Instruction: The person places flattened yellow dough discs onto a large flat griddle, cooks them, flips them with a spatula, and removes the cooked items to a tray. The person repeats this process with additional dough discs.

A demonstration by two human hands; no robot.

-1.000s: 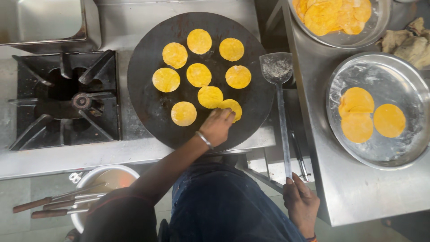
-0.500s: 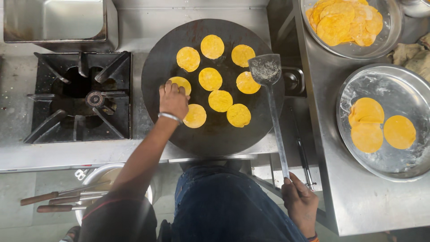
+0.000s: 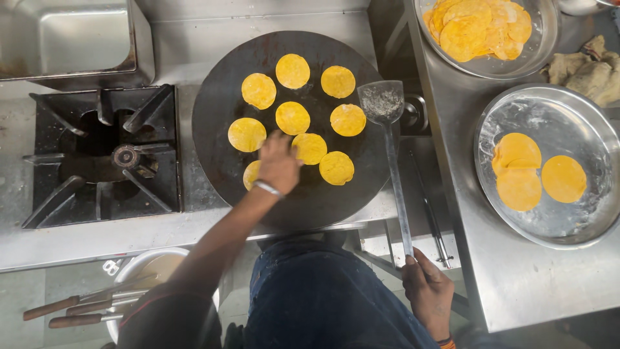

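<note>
While left hand [image 3: 279,163] touches yellow discs [image 3: 292,118] on griddle [image 3: 219,110], right hand [image 3: 427,292] gripping spatula [image 3: 390,139]

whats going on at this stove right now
A person stands over a round black griddle with nine yellow dough discs on it. The left hand rests on the discs near the front edge. The right hand holds the long handle of a metal spatula, whose blade lies at the griddle's right rim.
</note>
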